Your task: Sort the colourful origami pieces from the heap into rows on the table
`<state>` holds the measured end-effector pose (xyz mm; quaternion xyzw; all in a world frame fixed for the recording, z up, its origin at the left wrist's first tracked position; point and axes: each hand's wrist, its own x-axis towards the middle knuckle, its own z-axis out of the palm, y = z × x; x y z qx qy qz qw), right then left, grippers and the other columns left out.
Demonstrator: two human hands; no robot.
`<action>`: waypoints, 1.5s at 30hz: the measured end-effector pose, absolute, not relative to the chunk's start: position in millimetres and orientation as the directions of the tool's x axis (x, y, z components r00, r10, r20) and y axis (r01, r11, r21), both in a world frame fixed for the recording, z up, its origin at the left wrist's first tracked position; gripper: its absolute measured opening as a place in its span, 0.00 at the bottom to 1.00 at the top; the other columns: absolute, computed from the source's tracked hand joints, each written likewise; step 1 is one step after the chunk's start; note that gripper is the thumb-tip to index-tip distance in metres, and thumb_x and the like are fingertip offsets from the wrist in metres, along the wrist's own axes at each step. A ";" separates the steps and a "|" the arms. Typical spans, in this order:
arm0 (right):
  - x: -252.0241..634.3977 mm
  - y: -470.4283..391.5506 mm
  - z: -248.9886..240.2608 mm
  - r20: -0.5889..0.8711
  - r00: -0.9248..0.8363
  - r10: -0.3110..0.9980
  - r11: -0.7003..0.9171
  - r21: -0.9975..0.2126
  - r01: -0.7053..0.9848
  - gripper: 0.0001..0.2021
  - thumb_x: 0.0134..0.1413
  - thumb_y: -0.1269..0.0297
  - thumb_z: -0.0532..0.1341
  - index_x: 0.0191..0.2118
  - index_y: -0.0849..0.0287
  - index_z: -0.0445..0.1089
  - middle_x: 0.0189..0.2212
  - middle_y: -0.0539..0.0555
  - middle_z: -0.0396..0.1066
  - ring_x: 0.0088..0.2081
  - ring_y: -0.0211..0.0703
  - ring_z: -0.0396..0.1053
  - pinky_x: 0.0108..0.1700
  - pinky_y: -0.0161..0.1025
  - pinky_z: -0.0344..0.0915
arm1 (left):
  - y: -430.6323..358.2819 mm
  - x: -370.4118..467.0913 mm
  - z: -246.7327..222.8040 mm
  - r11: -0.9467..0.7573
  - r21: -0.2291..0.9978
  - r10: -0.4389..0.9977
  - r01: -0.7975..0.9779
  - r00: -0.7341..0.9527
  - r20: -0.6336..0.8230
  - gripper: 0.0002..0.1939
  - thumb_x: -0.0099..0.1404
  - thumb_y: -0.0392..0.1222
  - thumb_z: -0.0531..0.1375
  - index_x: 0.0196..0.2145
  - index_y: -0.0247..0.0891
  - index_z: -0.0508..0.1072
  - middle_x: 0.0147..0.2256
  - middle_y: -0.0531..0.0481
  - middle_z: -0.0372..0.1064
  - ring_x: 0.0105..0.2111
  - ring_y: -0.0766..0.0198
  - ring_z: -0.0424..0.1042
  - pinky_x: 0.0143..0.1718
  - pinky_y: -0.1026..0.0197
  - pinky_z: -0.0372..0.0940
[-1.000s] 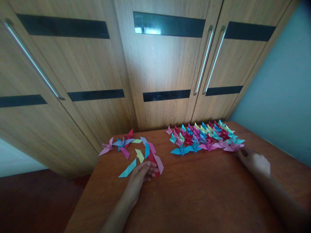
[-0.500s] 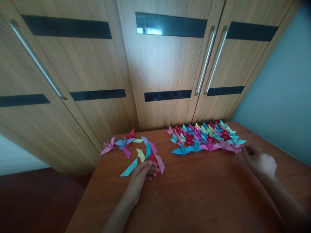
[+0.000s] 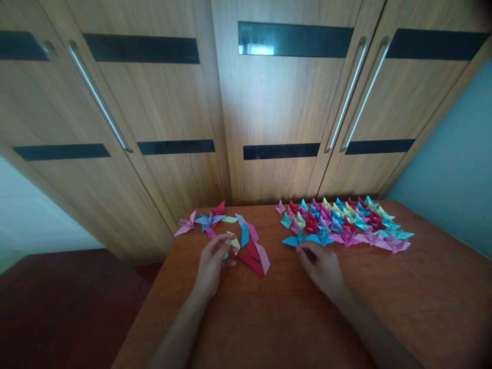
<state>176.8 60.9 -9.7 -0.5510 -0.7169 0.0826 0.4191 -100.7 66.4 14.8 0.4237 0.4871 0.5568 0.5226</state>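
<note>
My left hand (image 3: 210, 266) is closed on a light teal folded paper piece (image 3: 225, 255), mostly hidden by the fingers. Right beside the fingertips is a pale yellow folded piece (image 3: 236, 244). Red (image 3: 251, 259), pink (image 3: 263, 259) and blue (image 3: 245, 236) flat folded pieces lie to the right of this hand. My right hand (image 3: 325, 269) has its fingers curled together, with nothing visible in them. It hovers just in front of a blue paper crane (image 3: 294, 240); whether it touches the crane I cannot tell.
Rows of small colourful paper cranes (image 3: 338, 218) stand at the table's back right. A pink crane (image 3: 187, 224) and a lavender one (image 3: 209, 220) sit at the back left. Behind the brown table (image 3: 269, 318) rises a wooden wardrobe (image 3: 284, 102) with metal handles.
My right hand has moved left, from the right end of the crane rows to the blue crane. My left hand has left the red piece and taken hold of the teal one. The view has turned left.
</note>
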 end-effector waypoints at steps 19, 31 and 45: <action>113.4 65.2 -30.7 0.323 -0.203 0.925 0.380 -0.741 0.553 0.09 0.52 0.68 0.53 0.26 0.58 0.69 0.21 0.48 0.67 0.24 0.35 0.63 0.28 0.31 0.56 | 145.7 -229.5 8.5 0.398 0.581 0.765 0.710 -0.607 0.217 0.22 0.57 0.54 0.55 0.39 0.34 0.73 0.34 0.37 0.74 0.33 0.46 0.72 0.29 0.52 0.65; 114.7 64.6 -30.7 0.307 -0.206 0.929 0.370 -0.755 0.542 0.09 0.52 0.68 0.54 0.27 0.58 0.70 0.21 0.48 0.68 0.24 0.35 0.63 0.28 0.31 0.56 | 135.6 -227.0 8.9 0.411 0.525 0.762 0.745 -0.597 0.251 0.18 0.57 0.51 0.54 0.35 0.36 0.76 0.32 0.39 0.75 0.35 0.44 0.72 0.32 0.53 0.64; 98.3 56.8 -2.0 0.321 -0.147 0.935 0.349 -0.905 0.244 0.14 0.57 0.56 0.53 0.37 0.59 0.70 0.30 0.52 0.72 0.30 0.39 0.68 0.31 0.33 0.63 | 71.0 -92.5 34.0 -0.252 0.650 0.910 0.717 -0.053 0.411 0.09 0.59 0.46 0.58 0.35 0.45 0.76 0.34 0.48 0.75 0.34 0.56 0.71 0.39 0.60 0.59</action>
